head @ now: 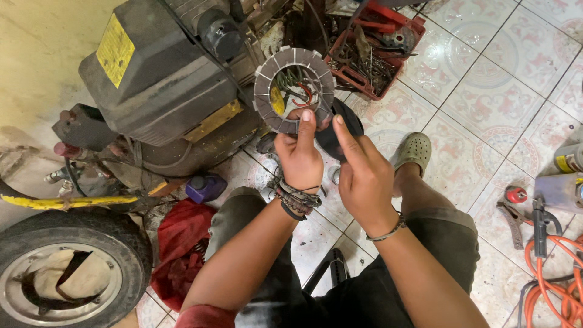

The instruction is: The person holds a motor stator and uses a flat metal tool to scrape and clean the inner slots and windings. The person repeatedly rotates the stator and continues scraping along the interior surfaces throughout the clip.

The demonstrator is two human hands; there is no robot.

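Metal ring held up in both hands

Head view: the left hand (299, 159) pinches the lower edge of a slotted metal ring (294, 90), thumb up across its face. The right hand (362, 176) sits just beside it, index finger stretched to the ring's rim, other fingers curled. A black engine (158, 79) stands beyond the left hand; a red tool tray (376, 48) lies beyond the right.

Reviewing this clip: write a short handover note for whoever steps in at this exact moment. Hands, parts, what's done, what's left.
Left hand: shut on the lower rim of the ring-shaped stator core, held up at chest height, thumb on its face.
Right hand: open, holds nothing, index finger pointing up at the core's lower edge.
Parts: the core's slots look empty; red and green wires show through its opening. Red tool tray on the tiled floor ahead; pliers to the right.
Done: core is in hand, off any housing.
Left: core is not yet set down or fitted anywhere.
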